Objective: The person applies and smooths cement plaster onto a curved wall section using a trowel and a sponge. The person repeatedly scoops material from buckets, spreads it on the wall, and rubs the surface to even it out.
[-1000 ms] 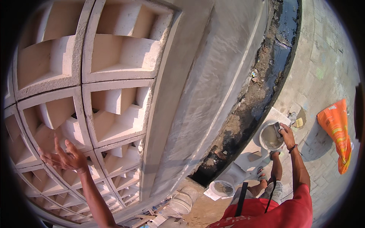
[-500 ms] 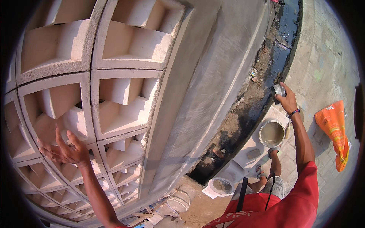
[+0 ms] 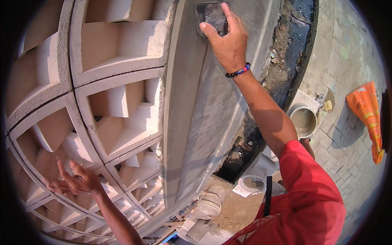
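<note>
My right hand grips a dark rectangular block by its edges, thumb on one side and fingers on the other. The block lies against the smooth grey plastered wall, high up near the ledge beside the pale ventilation blocks. Whether it is a sponge or a rubbing block, I cannot tell. Over on the left, my left hand holds nothing; its fingers are spread in front of the ventilation blocks. Contact between that hand and the blocks cannot be made out.
A gutter of dark water with a dirt edge runs along the wall's foot. Beyond it lies grey paving, with a bucket of greyish liquid and an orange sack. Lower down are a white bucket and a grey-filled tub.
My right hand has swung left from over the gutter to the wall, bringing the dark block against the plaster. The left hand stays spread, shifted slightly downward. The view has shifted too.
</note>
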`<state>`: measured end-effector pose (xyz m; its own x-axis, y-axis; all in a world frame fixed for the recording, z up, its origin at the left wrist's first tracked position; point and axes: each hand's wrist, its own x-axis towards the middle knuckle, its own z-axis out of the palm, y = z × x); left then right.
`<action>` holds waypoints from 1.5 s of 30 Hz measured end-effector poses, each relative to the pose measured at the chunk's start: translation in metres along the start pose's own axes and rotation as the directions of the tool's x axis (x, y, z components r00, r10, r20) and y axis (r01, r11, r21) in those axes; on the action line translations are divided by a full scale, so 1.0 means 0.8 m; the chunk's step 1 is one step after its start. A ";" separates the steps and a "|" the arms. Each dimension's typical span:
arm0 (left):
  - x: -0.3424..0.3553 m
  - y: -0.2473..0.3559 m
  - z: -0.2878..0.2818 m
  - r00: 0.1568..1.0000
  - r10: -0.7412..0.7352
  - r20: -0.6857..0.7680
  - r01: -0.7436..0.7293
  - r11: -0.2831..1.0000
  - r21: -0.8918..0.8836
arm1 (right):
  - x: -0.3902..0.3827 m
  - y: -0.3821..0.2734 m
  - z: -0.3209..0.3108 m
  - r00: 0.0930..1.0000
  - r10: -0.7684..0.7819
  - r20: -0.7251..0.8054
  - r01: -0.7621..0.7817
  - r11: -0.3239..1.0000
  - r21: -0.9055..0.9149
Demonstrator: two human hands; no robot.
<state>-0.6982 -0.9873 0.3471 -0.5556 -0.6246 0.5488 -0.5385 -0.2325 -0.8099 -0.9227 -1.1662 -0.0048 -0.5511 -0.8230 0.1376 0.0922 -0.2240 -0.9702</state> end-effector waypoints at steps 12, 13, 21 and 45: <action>-0.002 -0.002 0.002 0.999 0.039 -0.014 -0.039 0.999 0.025 | -0.092 -0.010 -0.031 0.993 -0.054 0.108 0.043 0.993 0.107; -0.002 -0.002 0.005 0.999 0.036 -0.016 -0.035 0.999 0.031 | -0.041 0.001 -0.025 0.995 -0.068 0.070 0.063 0.996 0.060; 0.000 -0.005 0.006 0.998 0.062 -0.032 -0.062 0.998 0.003 | -0.174 -0.024 0.006 0.974 0.001 0.226 -0.010 0.999 0.040; -0.018 -0.033 0.011 0.998 0.051 0.020 -0.052 0.998 0.027 | -0.193 -0.026 -0.034 0.981 0.077 0.178 -0.109 0.978 0.180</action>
<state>-0.6707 -0.9789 0.3589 -0.5698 -0.6503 0.5024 -0.4917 -0.2200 -0.8425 -0.8620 -1.0199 -0.0117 -0.3861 -0.9175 0.0957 0.2997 -0.2228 -0.9277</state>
